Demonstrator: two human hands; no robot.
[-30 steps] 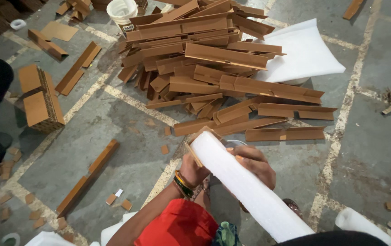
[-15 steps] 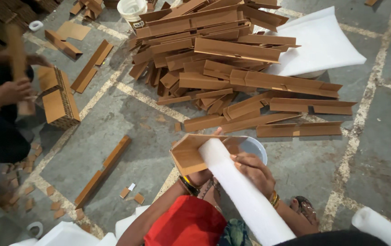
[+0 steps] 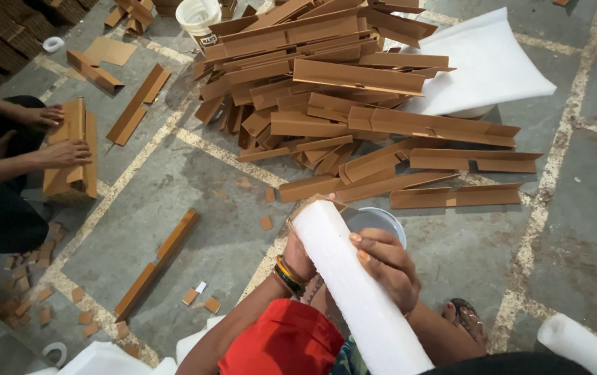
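Observation:
A long white foam-wrapped piece (image 3: 354, 285) runs from my lap up and to the left. My right hand (image 3: 386, 267) lies over its right side, fingers curled on the foam. My left hand (image 3: 299, 254), with bangles at the wrist, holds it from the left near the top end, where a bit of brown cardboard (image 3: 303, 205) shows. A pale round bowl (image 3: 376, 221) sits on the floor just beyond my right hand.
A big heap of brown cardboard angle strips (image 3: 340, 104) fills the floor ahead, with a white foam sheet (image 3: 486, 62) and a white bucket (image 3: 198, 17) beside it. At left, another person's hands (image 3: 59, 135) press on a cardboard stack (image 3: 76, 156). A loose strip (image 3: 159, 260) and a foam roll (image 3: 583, 344) lie nearby.
The foam now covers the cardboard end that showed open before. My hands have shifted up along the piece. The other person has set a strip down onto their stack.

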